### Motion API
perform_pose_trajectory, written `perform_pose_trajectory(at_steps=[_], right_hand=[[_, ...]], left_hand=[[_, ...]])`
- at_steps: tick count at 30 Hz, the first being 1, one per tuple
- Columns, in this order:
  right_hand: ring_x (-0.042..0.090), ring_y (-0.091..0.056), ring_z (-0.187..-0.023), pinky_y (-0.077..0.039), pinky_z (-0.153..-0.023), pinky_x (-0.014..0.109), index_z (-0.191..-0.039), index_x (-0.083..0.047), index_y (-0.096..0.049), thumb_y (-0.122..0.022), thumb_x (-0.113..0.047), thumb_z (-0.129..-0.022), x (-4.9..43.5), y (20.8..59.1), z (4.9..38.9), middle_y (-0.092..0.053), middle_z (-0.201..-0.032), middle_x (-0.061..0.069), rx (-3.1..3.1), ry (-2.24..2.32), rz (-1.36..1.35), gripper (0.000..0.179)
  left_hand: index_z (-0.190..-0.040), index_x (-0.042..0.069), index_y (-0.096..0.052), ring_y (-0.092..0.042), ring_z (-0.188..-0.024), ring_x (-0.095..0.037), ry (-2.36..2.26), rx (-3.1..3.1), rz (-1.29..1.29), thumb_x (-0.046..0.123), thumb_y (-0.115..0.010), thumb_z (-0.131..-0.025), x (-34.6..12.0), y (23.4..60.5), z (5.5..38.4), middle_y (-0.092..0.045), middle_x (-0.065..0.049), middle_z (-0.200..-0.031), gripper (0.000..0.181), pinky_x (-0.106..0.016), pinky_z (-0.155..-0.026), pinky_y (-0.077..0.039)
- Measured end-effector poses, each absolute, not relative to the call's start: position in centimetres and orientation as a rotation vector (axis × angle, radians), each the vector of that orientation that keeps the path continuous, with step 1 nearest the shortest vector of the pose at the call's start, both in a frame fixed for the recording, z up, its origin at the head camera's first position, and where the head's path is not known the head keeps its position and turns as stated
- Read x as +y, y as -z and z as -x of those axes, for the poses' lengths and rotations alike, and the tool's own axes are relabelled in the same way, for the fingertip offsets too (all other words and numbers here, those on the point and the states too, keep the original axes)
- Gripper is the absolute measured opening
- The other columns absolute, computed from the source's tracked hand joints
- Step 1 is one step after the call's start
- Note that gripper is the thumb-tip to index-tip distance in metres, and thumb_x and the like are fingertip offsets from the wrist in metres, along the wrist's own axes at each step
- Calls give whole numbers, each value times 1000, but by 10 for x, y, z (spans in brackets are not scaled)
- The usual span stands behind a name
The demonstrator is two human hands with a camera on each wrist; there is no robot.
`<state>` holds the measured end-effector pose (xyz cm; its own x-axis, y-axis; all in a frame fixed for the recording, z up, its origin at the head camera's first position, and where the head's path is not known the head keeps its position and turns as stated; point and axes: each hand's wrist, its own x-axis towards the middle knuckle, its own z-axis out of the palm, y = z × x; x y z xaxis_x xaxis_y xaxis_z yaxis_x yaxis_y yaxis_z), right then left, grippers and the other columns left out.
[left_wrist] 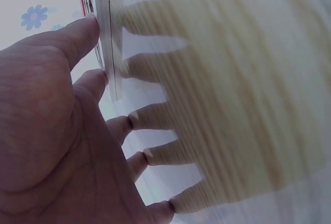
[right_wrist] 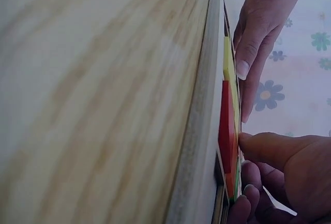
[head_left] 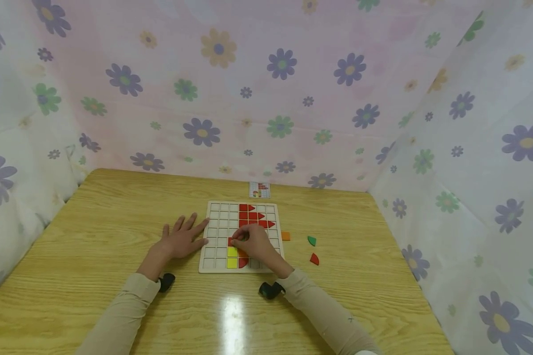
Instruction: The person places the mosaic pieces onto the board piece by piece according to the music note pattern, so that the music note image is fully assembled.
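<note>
A wooden grid board [head_left: 213, 262] lies on the table, its square cells partly filled with colored tiles. My left hand [head_left: 181, 242] is spread flat beside its left edge; in the left wrist view the thumb and forefinger [left_wrist: 93, 83] touch that edge, the other fingertips rest on the table. Over the board's lower middle, my right hand [head_left: 256, 242] pinches a small red piece [head_left: 230, 242] between thumb and fingers, just above two yellow tiles [head_left: 232, 257]. Its exact shape is partly hidden by the fingertips. A red curved piece [head_left: 242, 263] sits beside the lower yellow tile.
Red arrow-like rows [head_left: 250, 216] fill part of the board's upper right. A pattern card [head_left: 259, 190] lies behind the board. To the right are an orange square [head_left: 285, 236], a green quarter-circle [head_left: 312, 240] and a red quarter-circle [head_left: 314, 259]. Flowered cloth [head_left: 248, 98] surrounds the table.
</note>
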<state>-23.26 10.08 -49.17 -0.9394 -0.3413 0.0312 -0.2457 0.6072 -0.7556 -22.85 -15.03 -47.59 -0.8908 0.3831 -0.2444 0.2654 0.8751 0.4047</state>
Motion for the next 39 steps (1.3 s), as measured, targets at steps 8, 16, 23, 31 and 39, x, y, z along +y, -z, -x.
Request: perform_pose_trajectory(at_steps=[8, 16, 23, 31, 39], right_hand=[[6, -59, -71, -52, -67, 20, -92, -5, -76, -77, -9, -92, 104, 494, 231, -71, -84, 3, 2698, 1341, 522, 5], [17, -67, -83, -56, -74, 21, -101, 1, -75, -72, 0, -93, 112, 499, 224, -72, -93, 11, 2672, 1555, 526, 9], [29, -67, -92, -57, -77, 22, -113, 7, -70, -66, 2, -97, 130, 491, 222, -70, -105, 21, 2622, 1709, 580, 18], [23, -67, -87, -57, -77, 25, -113, 7, -71, -66, 0, -97, 171, 472, 228, -71, -103, 19, 2678, 1535, 654, 18], [22, -68, -85, -57, -76, 30, -111, 6, -72, -66, -2, -97, 238, 465, 226, -72, -101, 18, 2683, 1235, 736, 17]], left_hand=[[-164, 17, -25, -3, -152, -55, -527, 2722, -486, 46, -47, -107, -152, 480, 230, -9, -24, -169, 67, -80, -112, -3], [-163, 16, -27, -5, -151, -55, -551, 2714, -486, 45, -48, -107, -151, 478, 225, -10, -25, -168, 66, -81, -111, -3], [-163, 16, -28, -6, -151, -55, -546, 2712, -487, 45, -48, -107, -150, 474, 223, -11, -25, -168, 66, -81, -111, -4], [-163, 16, -28, -7, -151, -56, -540, 2718, -495, 45, -48, -107, -150, 476, 224, -12, -25, -168, 66, -81, -111, -5], [-163, 16, -28, -7, -151, -55, -548, 2731, -493, 44, -48, -107, -149, 473, 225, -12, -25, -168, 65, -81, -111, -5]])
